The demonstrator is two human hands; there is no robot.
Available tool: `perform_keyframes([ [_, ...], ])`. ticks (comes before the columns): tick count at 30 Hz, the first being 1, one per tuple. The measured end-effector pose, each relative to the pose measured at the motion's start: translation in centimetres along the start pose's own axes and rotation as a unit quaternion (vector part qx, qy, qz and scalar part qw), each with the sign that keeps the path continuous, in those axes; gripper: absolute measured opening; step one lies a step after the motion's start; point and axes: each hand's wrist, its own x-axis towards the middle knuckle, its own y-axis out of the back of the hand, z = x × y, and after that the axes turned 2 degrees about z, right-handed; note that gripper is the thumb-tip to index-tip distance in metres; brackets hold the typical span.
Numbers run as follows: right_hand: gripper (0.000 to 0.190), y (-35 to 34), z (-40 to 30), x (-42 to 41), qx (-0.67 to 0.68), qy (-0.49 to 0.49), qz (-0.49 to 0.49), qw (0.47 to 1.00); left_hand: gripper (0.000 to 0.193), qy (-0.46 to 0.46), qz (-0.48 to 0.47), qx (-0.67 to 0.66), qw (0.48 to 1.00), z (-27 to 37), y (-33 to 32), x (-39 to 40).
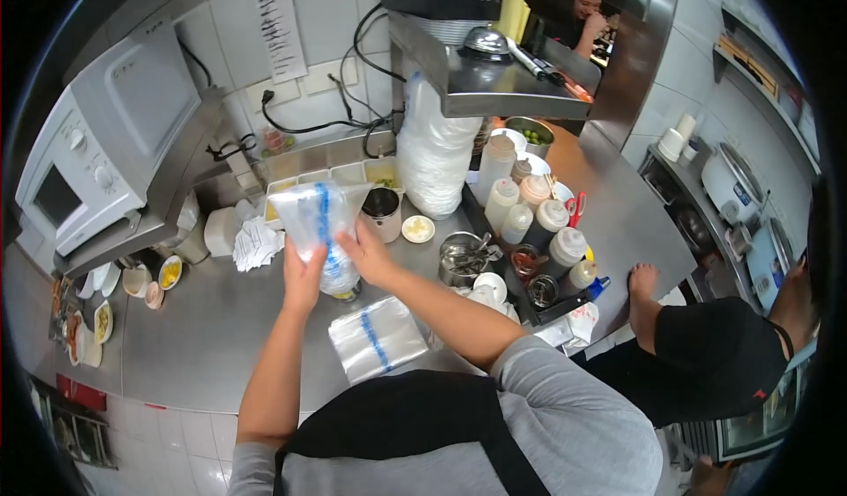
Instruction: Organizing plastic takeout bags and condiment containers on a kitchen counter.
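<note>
Between my two hands, above the steel counter (192, 337), is a clear plastic bag (311, 218) with a blue printed stripe. My left hand (303, 278) holds its lower left side, thumb upward. At its right side my right hand (367, 251) grips the bag with the fingers partly behind it. The lower part of the bag looks bunched, and what is inside cannot be told. Just beneath, a small container (347, 293) is mostly hidden. Nearer my body lies a flat stack of clear plastic bags (377, 338) with a blue stripe.
A black tray (476, 215) of squeeze bottles (501, 202), a steel pot of spoons (463, 258) and a wrapped white stack (433, 159) stand at right. Small dishes (171, 272) and a microwave (112, 132) are at left. A person in black (714, 357) stands right, one hand on the counter.
</note>
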Motion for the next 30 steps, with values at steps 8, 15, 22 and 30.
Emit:
perform_keyframes([
  [8, 0.072, 6.7, 0.5, -12.3, -0.388, 0.029, -0.283, 0.877, 0.05, 0.0, -0.217, 0.342, 0.914, -3.9, 3.0, -12.7],
  [15, 0.059, 6.2, 0.5, -14.2, -0.45, 0.081, -0.338, 0.823, 0.014, -0.169, -0.184, 0.388, 0.887, -4.6, 2.4, -14.5],
  [22, 0.06, 6.0, -0.3, -13.4, -0.45, 0.079, -0.308, 0.834, 0.027, -0.128, -0.234, 0.367, 0.891, -3.7, 1.6, -13.8],
  [30, 0.057, 5.9, 0.0, -14.7, -0.412, 0.144, -0.349, 0.829, 0.034, -0.173, -0.233, 0.426, 0.857, -2.7, 2.0, -16.8],
])
